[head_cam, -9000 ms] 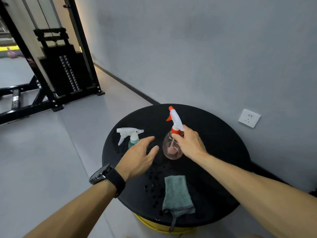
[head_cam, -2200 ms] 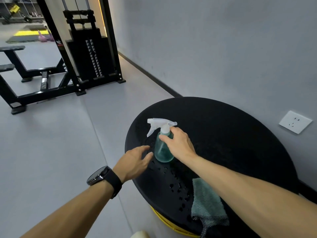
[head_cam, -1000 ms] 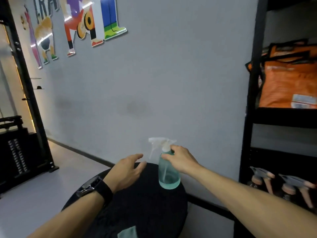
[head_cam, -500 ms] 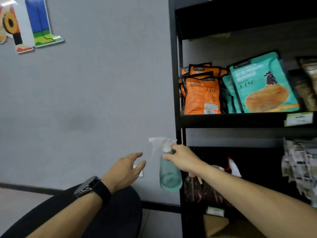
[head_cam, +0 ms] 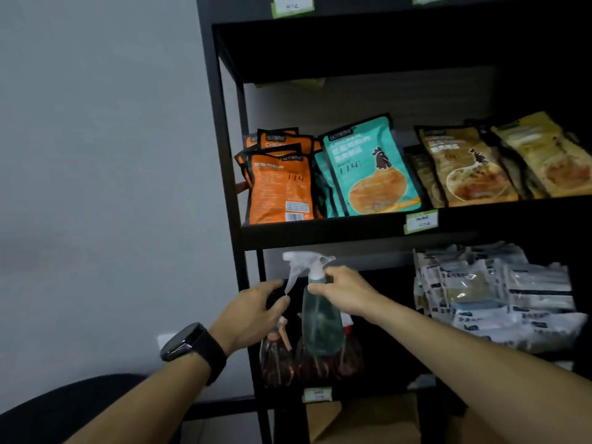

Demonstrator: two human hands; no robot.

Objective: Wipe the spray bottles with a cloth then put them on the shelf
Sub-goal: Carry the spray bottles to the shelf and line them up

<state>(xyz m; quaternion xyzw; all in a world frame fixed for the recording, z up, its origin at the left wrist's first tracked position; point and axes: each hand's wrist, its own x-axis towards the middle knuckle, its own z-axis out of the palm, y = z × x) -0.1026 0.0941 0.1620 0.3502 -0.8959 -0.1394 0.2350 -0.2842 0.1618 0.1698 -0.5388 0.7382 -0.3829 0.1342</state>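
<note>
A black metal shelf unit (head_cam: 224, 187) stands against a plain grey wall (head_cam: 105, 155), and the rounded edge of a black worktop (head_cam: 64, 402) shows at the lower left. The middle shelf carries upright food pouches — orange ones (head_cam: 278, 187) at the left, teal ones (head_cam: 368, 168) beside them, brown and yellow ones (head_cam: 464, 165) to the right. On the shelf below lies a heap of pale printed packets (head_cam: 493, 296), and at its left end stand three clear spray bottles holding reddish liquid (head_cam: 277, 360), close together. A cardboard box (head_cam: 362, 421) sits beneath.

One translucent teal plastic spray bottle with a white trigger head (head_cam: 320, 325) hangs upright in the air just in front of those three. The right hand (head_cam: 349, 291), arm stretched forward, pinches its neck below the white head. The left hand (head_cam: 253, 312), a black watch (head_cam: 189, 347) on its wrist, is held just left of the trigger, fingers loosely curled and holding nothing.
</note>
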